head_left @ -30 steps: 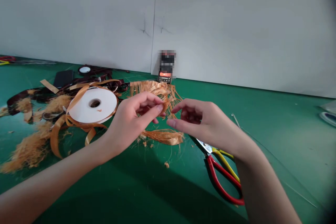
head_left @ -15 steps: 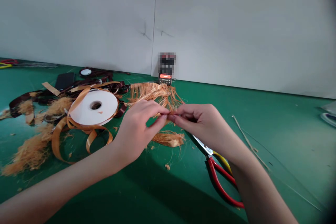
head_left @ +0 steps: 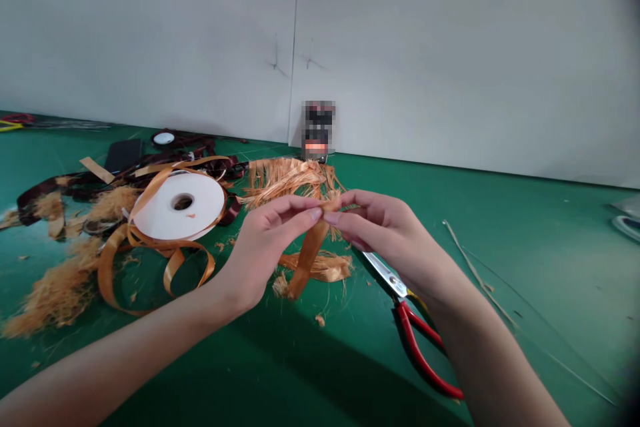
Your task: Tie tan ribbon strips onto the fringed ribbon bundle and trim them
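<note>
Orange ribbon (head_left: 308,260), seemingly frayed, in both hands (head_left: 265,247) (head_left: 385,233).

I've got a green mat (head_left: 550,280) under everything. Left of my left hand (head_left: 260,253): white ribbon spool (head_left: 179,207), loose orange ribbon (head_left: 113,273), fibre tufts (head_left: 55,297), black phone (head_left: 123,155). Ahead of both hands: frayed fibre heap (head_left: 290,177). Below my right hand (head_left: 385,233): red-handled scissors (head_left: 415,347).

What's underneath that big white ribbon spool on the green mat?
Loops of orange ribbon and dark brown ribbon stick out from beneath the white ribbon spool. What lies directly under it is covered and cannot be seen.
</note>
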Tool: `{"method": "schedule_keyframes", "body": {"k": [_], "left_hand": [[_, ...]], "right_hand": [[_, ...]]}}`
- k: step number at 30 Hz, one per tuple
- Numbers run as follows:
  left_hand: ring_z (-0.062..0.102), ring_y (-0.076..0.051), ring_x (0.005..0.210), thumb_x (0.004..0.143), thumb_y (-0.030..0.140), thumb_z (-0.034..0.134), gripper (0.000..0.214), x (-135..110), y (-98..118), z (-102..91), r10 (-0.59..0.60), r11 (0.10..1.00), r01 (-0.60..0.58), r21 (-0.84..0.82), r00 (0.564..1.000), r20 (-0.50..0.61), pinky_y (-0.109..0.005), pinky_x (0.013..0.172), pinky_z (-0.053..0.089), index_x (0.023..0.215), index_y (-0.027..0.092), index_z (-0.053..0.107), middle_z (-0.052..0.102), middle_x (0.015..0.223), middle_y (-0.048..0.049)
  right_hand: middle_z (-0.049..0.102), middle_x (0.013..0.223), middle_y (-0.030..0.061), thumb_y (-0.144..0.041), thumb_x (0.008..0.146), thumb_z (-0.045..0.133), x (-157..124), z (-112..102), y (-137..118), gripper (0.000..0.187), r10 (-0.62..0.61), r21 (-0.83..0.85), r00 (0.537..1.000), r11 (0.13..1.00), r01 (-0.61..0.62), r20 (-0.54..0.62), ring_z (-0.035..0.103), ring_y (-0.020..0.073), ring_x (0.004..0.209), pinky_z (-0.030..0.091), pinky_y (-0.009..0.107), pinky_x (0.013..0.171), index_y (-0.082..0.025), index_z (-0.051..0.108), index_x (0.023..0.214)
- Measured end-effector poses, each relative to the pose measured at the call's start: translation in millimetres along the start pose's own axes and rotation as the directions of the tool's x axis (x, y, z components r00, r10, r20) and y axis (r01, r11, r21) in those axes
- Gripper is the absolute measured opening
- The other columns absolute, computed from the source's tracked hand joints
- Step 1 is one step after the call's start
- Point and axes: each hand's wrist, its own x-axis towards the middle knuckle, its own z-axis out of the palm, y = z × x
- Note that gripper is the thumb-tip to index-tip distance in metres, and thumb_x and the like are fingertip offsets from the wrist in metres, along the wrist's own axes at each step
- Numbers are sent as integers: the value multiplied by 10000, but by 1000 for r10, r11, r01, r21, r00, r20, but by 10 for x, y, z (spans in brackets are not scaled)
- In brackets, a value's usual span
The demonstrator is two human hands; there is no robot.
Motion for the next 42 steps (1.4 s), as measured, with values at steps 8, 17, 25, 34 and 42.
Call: {"method": "schedule_keyframes", "body": {"k": [8,17,25,34,42], "left_hand": [[655,-146,811,804,307,708,63,8,45,12,86,984,-87,157,996,16,-262,772,526,809,245,715,729,830,13],[587,-143,790,830,258,657,96,46,85,35,40,999,-38,-23,994,102,-263,763,492,738,232,651,630,790,17],[554,-84,737,875,166,635,128,57,153,-16,-134,847,225,-481,967,216,-183,702,485,754,199,611,553,830,29],[568,-91,810,884,274,663,100,131,131,-51,-41,949,85,-305,988,146,-189,715,465,882,175,674,613,903,8],[600,-69,792,775,195,775,162,118,109,-7,12,995,2,-100,991,136,-165,742,469,885,193,656,646,783,50]], "right_hand": [[626,692,-22,-252,698,788,20,-41,44,146,-11,117,999,993,15,-40,491,64,592,360,220,550,-166,677,738],[579,644,-56,-154,720,763,-5,-49,29,143,-118,153,993,982,115,16,458,59,591,344,218,557,-166,626,678],[480,563,-92,-207,770,766,4,-59,35,216,-89,323,994,944,63,68,308,25,485,208,205,445,-175,575,674],[499,588,-82,-236,782,766,-25,-113,22,211,-93,276,995,958,81,32,353,19,515,250,183,457,-170,596,675],[578,711,-66,-185,689,823,-6,-103,-13,219,-63,214,997,974,72,-47,503,30,626,417,151,580,-172,615,759]]}}
